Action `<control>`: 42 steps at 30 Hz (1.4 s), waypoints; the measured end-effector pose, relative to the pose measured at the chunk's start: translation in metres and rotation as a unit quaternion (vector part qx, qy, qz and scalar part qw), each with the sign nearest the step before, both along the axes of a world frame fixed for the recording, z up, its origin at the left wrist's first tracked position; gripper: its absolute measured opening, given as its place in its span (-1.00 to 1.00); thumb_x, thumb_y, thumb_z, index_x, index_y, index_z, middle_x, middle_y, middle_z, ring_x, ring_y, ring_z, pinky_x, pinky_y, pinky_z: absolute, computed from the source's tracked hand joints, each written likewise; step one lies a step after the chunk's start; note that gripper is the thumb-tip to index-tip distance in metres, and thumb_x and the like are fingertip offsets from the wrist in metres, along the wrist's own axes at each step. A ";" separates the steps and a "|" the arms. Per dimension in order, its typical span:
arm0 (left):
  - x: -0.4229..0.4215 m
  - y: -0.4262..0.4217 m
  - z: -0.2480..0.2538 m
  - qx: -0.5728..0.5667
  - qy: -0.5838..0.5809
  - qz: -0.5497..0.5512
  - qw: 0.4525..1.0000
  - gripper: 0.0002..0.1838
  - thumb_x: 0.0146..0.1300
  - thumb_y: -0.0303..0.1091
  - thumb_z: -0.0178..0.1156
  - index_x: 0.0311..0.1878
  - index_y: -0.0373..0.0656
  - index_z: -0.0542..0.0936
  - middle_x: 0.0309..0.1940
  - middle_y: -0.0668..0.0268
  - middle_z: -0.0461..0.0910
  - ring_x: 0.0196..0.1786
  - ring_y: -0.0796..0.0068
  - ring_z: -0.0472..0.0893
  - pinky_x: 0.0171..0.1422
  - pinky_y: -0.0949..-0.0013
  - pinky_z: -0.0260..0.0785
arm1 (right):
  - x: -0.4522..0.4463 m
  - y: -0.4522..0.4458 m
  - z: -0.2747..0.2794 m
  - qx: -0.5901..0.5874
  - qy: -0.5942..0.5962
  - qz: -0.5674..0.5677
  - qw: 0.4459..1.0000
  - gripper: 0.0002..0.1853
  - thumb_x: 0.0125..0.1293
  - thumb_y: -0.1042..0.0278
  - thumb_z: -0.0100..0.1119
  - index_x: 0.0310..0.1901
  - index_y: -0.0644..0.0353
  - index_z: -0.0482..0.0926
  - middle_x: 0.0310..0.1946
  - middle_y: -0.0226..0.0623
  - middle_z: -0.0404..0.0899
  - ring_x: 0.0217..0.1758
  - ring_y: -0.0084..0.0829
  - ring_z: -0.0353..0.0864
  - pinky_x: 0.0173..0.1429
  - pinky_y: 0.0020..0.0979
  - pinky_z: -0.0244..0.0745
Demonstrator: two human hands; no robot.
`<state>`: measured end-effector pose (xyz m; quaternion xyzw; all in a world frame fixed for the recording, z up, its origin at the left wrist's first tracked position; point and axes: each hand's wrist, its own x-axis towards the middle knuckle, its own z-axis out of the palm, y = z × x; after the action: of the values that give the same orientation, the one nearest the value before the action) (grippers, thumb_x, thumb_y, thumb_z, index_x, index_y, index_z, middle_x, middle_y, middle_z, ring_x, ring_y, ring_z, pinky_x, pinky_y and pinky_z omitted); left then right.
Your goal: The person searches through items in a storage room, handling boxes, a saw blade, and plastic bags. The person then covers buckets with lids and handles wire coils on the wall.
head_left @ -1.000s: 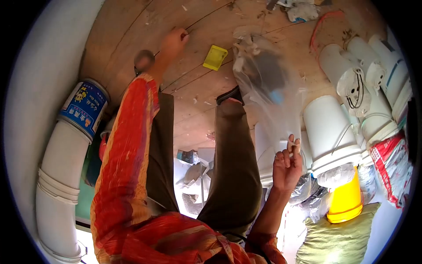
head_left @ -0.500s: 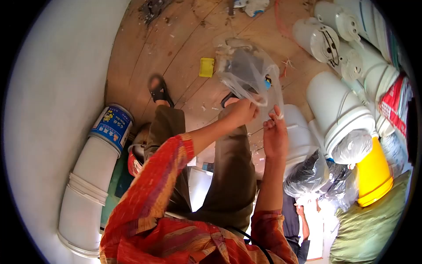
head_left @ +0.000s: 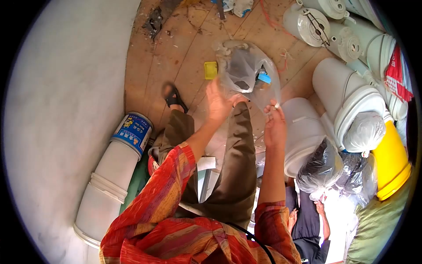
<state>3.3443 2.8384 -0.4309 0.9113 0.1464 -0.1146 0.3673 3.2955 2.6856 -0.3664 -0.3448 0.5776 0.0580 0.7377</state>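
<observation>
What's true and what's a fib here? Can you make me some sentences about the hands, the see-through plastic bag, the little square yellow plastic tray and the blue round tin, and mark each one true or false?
1. The person's right hand holds the edge of the see-through plastic bag. True.
2. The little square yellow plastic tray is inside the bag. False: it lies beside the bag, on the brown wooden floor.
3. A bright blue item shows in the bag. True.
4. The person's left hand is squeezed into a fist. False: it is open.
5. The blue round tin is on the person's left side. True.
</observation>
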 end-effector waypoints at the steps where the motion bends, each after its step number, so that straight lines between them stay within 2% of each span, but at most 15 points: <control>1: 0.007 -0.008 -0.001 0.037 -0.063 -0.011 0.997 -0.47 -0.21 -0.40 0.39 -0.08 -0.15 0.44 -0.38 0.21 0.49 -0.26 0.17 0.49 -0.10 0.15 0.33 | 0.001 0.003 0.002 -0.004 0.008 0.004 1.000 -0.77 0.21 0.46 0.03 -0.09 0.26 0.48 -0.30 -0.40 0.47 -0.22 -0.54 0.40 -0.03 -0.55 0.29; 4: 0.021 -0.025 -0.014 0.043 -0.076 -0.109 0.990 -0.56 -0.13 -0.37 0.34 -0.10 -0.14 0.49 -0.33 0.16 0.51 -0.17 0.16 0.49 -0.01 0.18 0.31 | -0.005 0.002 0.005 -0.007 0.028 0.023 0.999 -0.78 0.21 0.46 0.04 -0.10 0.27 0.48 -0.29 -0.41 0.46 -0.23 -0.55 0.40 -0.03 -0.56 0.29; 6: 0.032 -0.026 -0.026 -0.090 0.102 -0.167 0.977 -0.72 0.05 -0.36 0.21 -0.16 -0.24 0.50 -0.29 0.11 0.53 -0.15 0.13 0.51 -0.01 0.25 0.33 | -0.010 -0.003 0.008 -0.009 0.038 0.035 0.999 -0.78 0.21 0.46 0.04 -0.11 0.28 0.49 -0.28 -0.42 0.45 -0.23 -0.55 0.40 -0.02 -0.55 0.29; 7: 0.045 -0.024 -0.030 -0.239 0.236 -0.102 0.936 -0.79 0.16 -0.29 0.08 -0.25 -0.24 0.53 -0.39 0.12 0.55 -0.23 0.14 0.53 -0.08 0.32 0.35 | -0.011 -0.006 0.009 -0.010 0.045 0.025 0.999 -0.80 0.22 0.45 0.04 -0.12 0.28 0.49 -0.28 -0.42 0.45 -0.23 -0.56 0.40 -0.03 -0.55 0.29; 13: 0.098 0.073 0.034 -0.016 0.150 -0.269 0.951 -0.84 0.19 -0.40 -0.02 -0.25 -0.18 0.54 -0.50 0.19 0.52 -0.40 0.44 0.54 -0.27 0.34 0.37 | -0.012 0.008 0.056 -0.028 0.047 0.101 0.993 -0.84 0.23 0.37 0.06 -0.20 0.22 0.50 -0.29 -0.47 0.43 -0.24 -0.62 0.38 -0.05 -0.53 0.30; 15: 0.091 0.115 0.043 -0.034 0.144 -0.196 0.969 -0.82 0.12 -0.31 0.06 -0.25 -0.15 0.54 -0.45 0.07 0.56 -0.30 0.04 0.55 -0.21 0.17 0.37 | -0.009 0.019 0.086 -0.038 0.028 0.139 0.989 -0.84 0.23 0.35 0.07 -0.21 0.21 0.50 -0.31 -0.49 0.43 -0.25 -0.64 0.36 -0.07 -0.54 0.29; 18: 0.083 0.138 0.108 -0.061 0.285 -0.172 0.941 -0.80 0.07 -0.32 0.11 -0.23 -0.15 0.54 -0.43 0.08 0.56 -0.31 0.05 0.56 -0.23 0.17 0.38 | -0.008 0.033 0.127 -0.095 0.045 0.257 0.961 -0.84 0.23 0.32 0.07 -0.22 0.20 0.51 -0.35 -0.52 0.42 -0.27 -0.66 0.35 -0.14 -0.58 0.25; 21: 0.029 0.118 0.171 -0.115 0.122 -0.306 0.937 -0.76 0.03 -0.29 0.15 -0.19 -0.09 0.52 -0.43 0.07 0.57 -0.35 0.05 0.58 -0.26 0.17 0.42 | -0.017 0.055 0.166 -0.089 0.073 0.276 0.954 -0.81 0.24 0.29 0.06 -0.21 0.22 0.51 -0.38 -0.53 0.42 -0.28 -0.65 0.35 -0.19 -0.61 0.23; 22: 0.016 0.105 0.201 -0.099 0.223 -0.325 0.914 -0.75 0.02 -0.22 0.16 -0.25 -0.12 0.50 -0.43 0.04 0.55 -0.34 0.01 0.56 -0.24 0.13 0.42 | -0.017 0.067 0.184 -0.077 0.075 0.310 0.945 -0.79 0.25 0.27 0.04 -0.21 0.22 0.51 -0.37 -0.52 0.43 -0.27 -0.65 0.36 -0.19 -0.62 0.24; 24: -0.018 0.079 0.247 -0.206 0.116 -0.265 0.935 -0.81 0.03 -0.25 0.13 -0.31 -0.11 0.45 -0.50 0.15 0.50 -0.40 0.08 0.55 -0.35 0.13 0.43 | -0.009 0.087 0.218 -0.085 0.042 0.388 0.917 -0.73 0.30 0.20 -0.05 -0.17 0.23 0.51 -0.32 -0.47 0.45 -0.24 -0.62 0.39 -0.14 -0.59 0.28; 25: -0.032 0.077 0.259 -0.198 -0.028 -0.211 0.957 -0.82 -0.01 -0.30 0.13 -0.34 -0.14 0.44 -0.51 0.14 0.47 -0.41 0.08 0.53 -0.35 0.14 0.40 | -0.004 0.094 0.235 -0.114 0.021 0.434 0.893 -0.71 0.31 0.18 -0.05 -0.20 0.25 0.50 -0.36 -0.46 0.45 -0.28 -0.62 0.37 -0.20 -0.58 0.26; 32: -0.052 0.146 0.378 -0.188 -0.052 -0.193 0.961 -0.80 -0.06 -0.38 0.11 -0.37 -0.29 0.42 -0.53 0.09 0.45 -0.37 0.08 0.50 -0.27 0.15 0.39 | 0.008 0.145 0.307 0.021 -0.047 0.460 0.886 -0.66 0.35 0.12 -0.09 -0.24 0.27 0.49 -0.44 -0.47 0.41 -0.45 -0.67 0.28 -0.36 -0.63 0.17; 34: -0.061 0.163 0.401 -0.165 -0.077 -0.199 0.963 -0.80 -0.06 -0.39 0.11 -0.37 -0.31 0.42 -0.53 0.09 0.45 -0.38 0.07 0.50 -0.28 0.15 0.39 | 0.015 0.162 0.323 0.097 -0.068 0.431 0.895 -0.71 0.33 0.16 -0.04 -0.22 0.26 0.49 -0.38 -0.42 0.48 -0.35 -0.62 0.39 -0.27 -0.58 0.26; 36: -0.055 0.174 0.417 -0.181 -0.051 -0.184 0.965 -0.80 -0.04 -0.41 0.10 -0.35 -0.32 0.42 -0.51 0.06 0.46 -0.37 0.04 0.50 -0.28 0.16 0.39 | 0.021 0.178 0.331 0.156 -0.089 0.420 0.890 -0.70 0.33 0.19 -0.06 -0.09 0.25 0.45 -0.16 -0.26 0.51 -0.08 -0.47 0.46 0.06 -0.41 0.33; 42: -0.107 0.220 0.469 -0.186 -0.123 -0.070 0.972 -0.67 0.00 -0.45 0.11 -0.12 -0.31 0.42 -0.30 0.05 0.51 -0.23 0.03 0.50 -0.15 0.16 0.38 | 0.022 0.258 0.386 0.258 -0.079 0.427 0.863 -0.83 0.29 0.28 0.00 -0.27 0.20 0.43 -0.31 -0.36 0.49 -0.18 -0.46 0.45 -0.02 -0.42 0.34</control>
<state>3.2376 3.0584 0.0383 0.8420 0.0117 -0.0520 0.5368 3.3170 2.9434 0.0191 -0.3586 0.2780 0.4872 0.7462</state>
